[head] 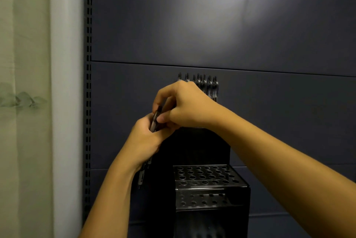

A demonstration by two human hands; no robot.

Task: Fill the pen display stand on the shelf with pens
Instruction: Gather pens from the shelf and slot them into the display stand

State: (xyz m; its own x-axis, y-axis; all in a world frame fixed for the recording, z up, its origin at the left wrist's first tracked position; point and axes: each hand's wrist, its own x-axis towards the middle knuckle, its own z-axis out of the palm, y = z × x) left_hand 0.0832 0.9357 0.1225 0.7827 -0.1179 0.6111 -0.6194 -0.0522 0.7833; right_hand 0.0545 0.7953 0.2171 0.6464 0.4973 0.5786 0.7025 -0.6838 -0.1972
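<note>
Head view: watching from behind the person, both bare arms reach up to a dark shelf panel (212, 26).
Left hand: the left hand (146, 139) is curled round a bundle of pens (143, 172); their tips hang out below the fist, on the left of the stand. I judge this hand serves as the stock, kept close so each pen has only a short way to go.
Right hand: the right hand (185, 104) pinches one dark pen (156, 118) between thumb and fingers, just above the left fist, the two hands touching. It looks to be drawing that pen out of the bundle, though I cannot tell if it is clear of the others.
Pen against grip: the pinched pen stands nearly upright, tilted slightly right at the top; the thumb sits on its upper part and its lower end is hidden in the left fist.
Stand: the black pen display stand (210, 185) sits below and right of the hands, near the viewer. Its near tiers of round holes show no pens.
Far row: a line of pens (204, 83) stands upright behind the right hand, mostly hidden by it.
Progress: only the far row seems filled, so most holes wait.
</note>
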